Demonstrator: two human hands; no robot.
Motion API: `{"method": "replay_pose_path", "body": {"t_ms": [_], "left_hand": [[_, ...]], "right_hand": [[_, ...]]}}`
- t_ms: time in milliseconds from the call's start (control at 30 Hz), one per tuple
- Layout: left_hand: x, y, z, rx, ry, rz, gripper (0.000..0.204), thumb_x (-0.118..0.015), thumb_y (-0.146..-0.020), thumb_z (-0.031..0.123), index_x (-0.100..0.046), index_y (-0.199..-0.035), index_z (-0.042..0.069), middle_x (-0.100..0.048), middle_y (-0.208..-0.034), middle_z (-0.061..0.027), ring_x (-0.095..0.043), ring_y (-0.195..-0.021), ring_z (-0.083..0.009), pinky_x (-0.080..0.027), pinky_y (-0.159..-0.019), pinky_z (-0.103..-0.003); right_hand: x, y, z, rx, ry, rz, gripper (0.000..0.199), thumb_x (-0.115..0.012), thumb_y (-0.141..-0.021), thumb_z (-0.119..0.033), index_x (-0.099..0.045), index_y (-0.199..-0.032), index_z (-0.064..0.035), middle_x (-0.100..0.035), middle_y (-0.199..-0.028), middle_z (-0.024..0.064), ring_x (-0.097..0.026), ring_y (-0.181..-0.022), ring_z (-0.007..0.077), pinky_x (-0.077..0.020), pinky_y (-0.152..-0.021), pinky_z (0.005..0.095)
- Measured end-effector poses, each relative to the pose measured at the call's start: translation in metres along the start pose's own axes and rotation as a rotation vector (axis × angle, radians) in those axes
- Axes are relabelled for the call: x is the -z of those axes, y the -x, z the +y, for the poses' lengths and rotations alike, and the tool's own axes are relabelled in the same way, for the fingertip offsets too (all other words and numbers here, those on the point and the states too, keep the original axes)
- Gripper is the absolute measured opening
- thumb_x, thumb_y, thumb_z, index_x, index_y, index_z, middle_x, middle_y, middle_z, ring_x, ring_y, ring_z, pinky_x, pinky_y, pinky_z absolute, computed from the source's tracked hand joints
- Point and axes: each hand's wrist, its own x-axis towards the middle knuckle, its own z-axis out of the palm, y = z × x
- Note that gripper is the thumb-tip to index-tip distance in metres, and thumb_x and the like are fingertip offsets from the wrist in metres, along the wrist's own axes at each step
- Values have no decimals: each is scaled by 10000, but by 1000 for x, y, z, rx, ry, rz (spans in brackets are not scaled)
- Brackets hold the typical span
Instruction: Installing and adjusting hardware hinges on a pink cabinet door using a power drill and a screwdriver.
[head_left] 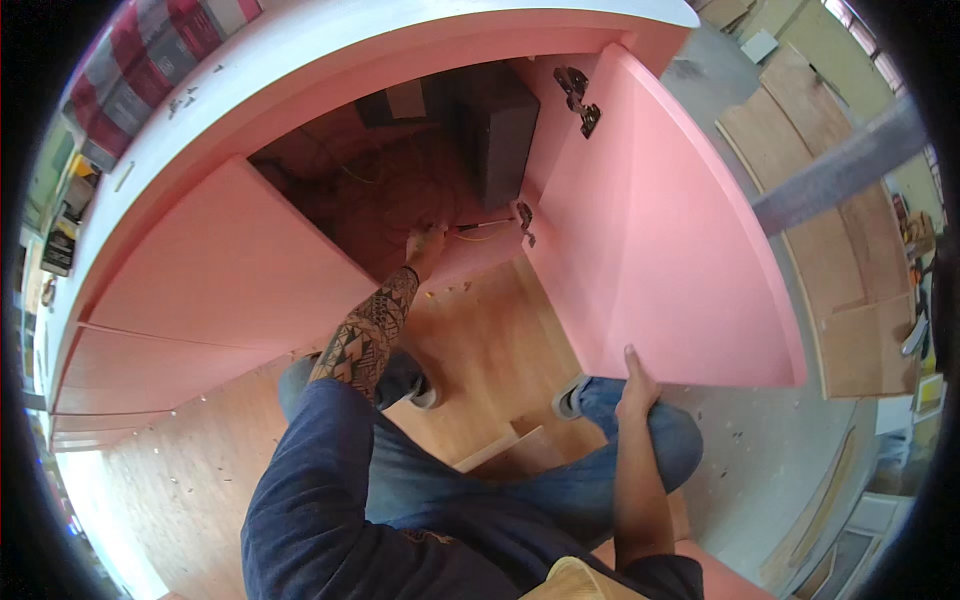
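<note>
My left hand [427,246], at the end of a tattooed forearm, reaches into the opening of a pink cabinet [220,270]. Its fingers are closed round what looks like a slim screwdriver [466,227], whose thin shaft points toward the lower hinge [526,224]. A pink cabinet door [660,230] stands swung out to the right, with an upper hinge [578,100] near its top. My right hand [637,388] grips the door's lower edge, thumb on the inner face and the other fingers mostly hidden.
Inside the cabinet stands a dark box-like unit [505,140], and thin wires lie on its floor. Wood offcuts [510,450] lie between my legs. Wooden panels [850,230] and a grey bar [845,170] are at right. Plastic-wrapped packs [150,60] sit on the white top.
</note>
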Motion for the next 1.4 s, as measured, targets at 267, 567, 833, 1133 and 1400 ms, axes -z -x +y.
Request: {"method": "replay_pose_path", "body": {"t_ms": [267,567,833,1133,1400], "left_hand": [[-76,-30,-84,97,879,269,381,-781,-891,298,-617,-1086,14,-688,-1025,-68,-645,-930,-195,-518,-822,-378],[-35,-25,-59,187,484,117,342,-750,-896,246,-607,-1115,25,-711,-1013,-79,-671,-951,-209,-513,-857,-368],[-40,-23,-57,287,611,143,322,-754,-880,245,-602,-1071,36,-714,-945,-65,-664,-923,-189,-512,-838,-354],[-50,-27,-78,248,732,209,300,-788,-867,235,-625,-1022,36,-697,-937,-61,-637,-880,-165,-508,-800,-341],[-51,-21,-55,301,667,103,299,-792,-880,233,-624,-1043,46,-661,-943,-44,-611,-857,-157,-499,-772,-325]], "right_hand": [[-18,9,-9,-91,63,55,573,-832,-856,-52,-569,-1342,100,-603,-1365,155,-598,-1201,238,-469,-1078,359],[-24,4,4,72,213,-3,504,-788,-883,-3,-575,-1333,79,-634,-1317,134,-622,-1139,228,-500,-1048,355],[-29,12,-4,103,218,-13,419,-759,-917,-21,-593,-1288,82,-642,-1283,119,-621,-1119,224,-501,-1033,357],[-27,7,6,124,151,-51,382,-754,-914,0,-614,-1260,79,-645,-1262,112,-620,-1102,215,-506,-1014,351],[-17,3,5,163,223,-36,391,-750,-912,11,-610,-1272,76,-639,-1262,111,-612,-1102,212,-505,-1011,347]]}}
